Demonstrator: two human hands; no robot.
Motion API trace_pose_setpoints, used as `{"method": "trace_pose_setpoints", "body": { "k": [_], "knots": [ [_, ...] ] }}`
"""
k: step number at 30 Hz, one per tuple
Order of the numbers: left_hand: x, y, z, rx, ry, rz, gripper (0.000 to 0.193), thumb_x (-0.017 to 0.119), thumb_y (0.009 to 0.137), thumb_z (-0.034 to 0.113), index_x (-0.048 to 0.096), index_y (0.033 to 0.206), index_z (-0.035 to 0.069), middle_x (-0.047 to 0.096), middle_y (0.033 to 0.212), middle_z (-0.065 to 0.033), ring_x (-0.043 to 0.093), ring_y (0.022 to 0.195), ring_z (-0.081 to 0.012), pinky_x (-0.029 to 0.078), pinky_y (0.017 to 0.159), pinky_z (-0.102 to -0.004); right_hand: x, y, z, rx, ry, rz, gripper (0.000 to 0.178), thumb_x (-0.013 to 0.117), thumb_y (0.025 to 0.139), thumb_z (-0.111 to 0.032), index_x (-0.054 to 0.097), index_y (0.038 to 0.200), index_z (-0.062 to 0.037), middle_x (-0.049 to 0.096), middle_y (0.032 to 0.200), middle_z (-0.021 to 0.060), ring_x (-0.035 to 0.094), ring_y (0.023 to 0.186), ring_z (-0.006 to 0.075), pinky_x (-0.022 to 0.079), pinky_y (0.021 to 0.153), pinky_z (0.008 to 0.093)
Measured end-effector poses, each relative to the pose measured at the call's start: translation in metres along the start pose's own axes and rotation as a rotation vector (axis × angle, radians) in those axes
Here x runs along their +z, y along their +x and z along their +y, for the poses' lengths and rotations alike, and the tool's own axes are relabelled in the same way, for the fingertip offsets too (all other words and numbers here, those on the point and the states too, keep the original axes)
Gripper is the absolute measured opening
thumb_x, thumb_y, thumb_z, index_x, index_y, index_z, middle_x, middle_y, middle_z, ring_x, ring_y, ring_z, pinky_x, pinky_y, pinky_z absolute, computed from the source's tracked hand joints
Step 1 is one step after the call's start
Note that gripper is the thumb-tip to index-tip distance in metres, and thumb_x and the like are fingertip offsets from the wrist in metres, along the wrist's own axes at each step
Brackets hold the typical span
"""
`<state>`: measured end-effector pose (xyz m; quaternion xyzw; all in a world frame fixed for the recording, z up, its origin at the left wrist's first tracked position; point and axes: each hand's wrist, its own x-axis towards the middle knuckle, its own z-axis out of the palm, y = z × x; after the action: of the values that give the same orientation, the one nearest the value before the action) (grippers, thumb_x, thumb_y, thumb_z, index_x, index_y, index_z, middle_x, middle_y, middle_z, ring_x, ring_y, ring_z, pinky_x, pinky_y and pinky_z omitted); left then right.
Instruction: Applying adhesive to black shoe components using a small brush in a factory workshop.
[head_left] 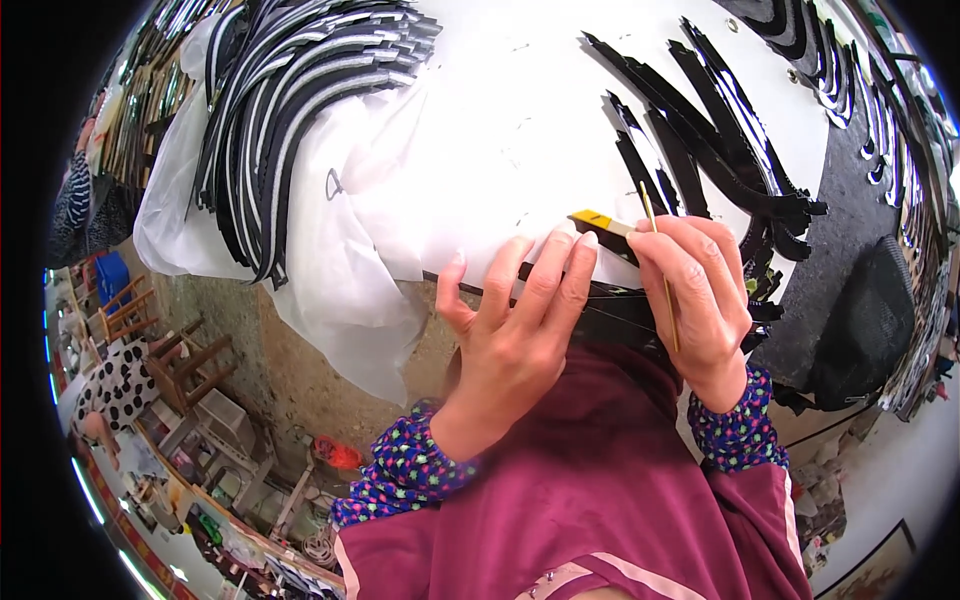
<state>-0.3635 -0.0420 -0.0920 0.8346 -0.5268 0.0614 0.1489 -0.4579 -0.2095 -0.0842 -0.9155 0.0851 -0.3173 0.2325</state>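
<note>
My left hand (530, 320) lies with fingers spread, its tips pressing on a long narrow black strip (470, 285) along the near edge of the white tabletop (490, 130). My right hand (695, 290) is closed in a pinch around a thin gold-coloured rod (647, 200), which sticks out above and below the fingers. A small flat piece, yellow at one end and pale at the other (592, 218), sits between both hands' fingertips; whether the right fingers also grip it I cannot tell. Dark material under the hands is partly hidden by them.
A thick bundle of curved black-and-grey strips (300, 110) lies at left over a white translucent sheet (345, 230) that hangs off the table. Loose black strips (700, 130) spread at right. A black mesh bag (865, 320) is beyond them, and wooden chairs (185, 365) stand lower left.
</note>
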Motion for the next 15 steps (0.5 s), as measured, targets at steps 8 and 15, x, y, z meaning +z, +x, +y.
{"method": "trace_pose_setpoints", "body": {
  "k": [8,15],
  "knots": [
    [0.0,-0.003,-0.002,-0.013,-0.011,0.001,0.048,0.061,0.087,0.01,0.064,0.134,0.019,0.059,0.13,0.0017,0.054,0.119,-0.0161,0.021,0.112,-0.056,-0.004,0.006,-0.003,-0.025,0.044,0.018,0.035,0.076,0.071,0.014,0.068,0.104,0.0047,0.067,0.097,0.0168,0.066,0.086,0.0332,0.056,0.071,0.0391],
    [0.001,-0.004,-0.002,-0.011,-0.014,0.009,0.047,0.061,0.088,0.012,0.065,0.134,0.019,0.059,0.128,0.0019,0.054,0.118,-0.0156,0.022,0.112,-0.0559,0.002,-0.007,-0.004,0.065,0.02,-0.086,0.037,0.075,0.072,0.012,0.066,0.107,0.0041,0.066,0.101,0.0164,0.065,0.088,0.0338,0.056,0.074,0.0401]
  ]
}}
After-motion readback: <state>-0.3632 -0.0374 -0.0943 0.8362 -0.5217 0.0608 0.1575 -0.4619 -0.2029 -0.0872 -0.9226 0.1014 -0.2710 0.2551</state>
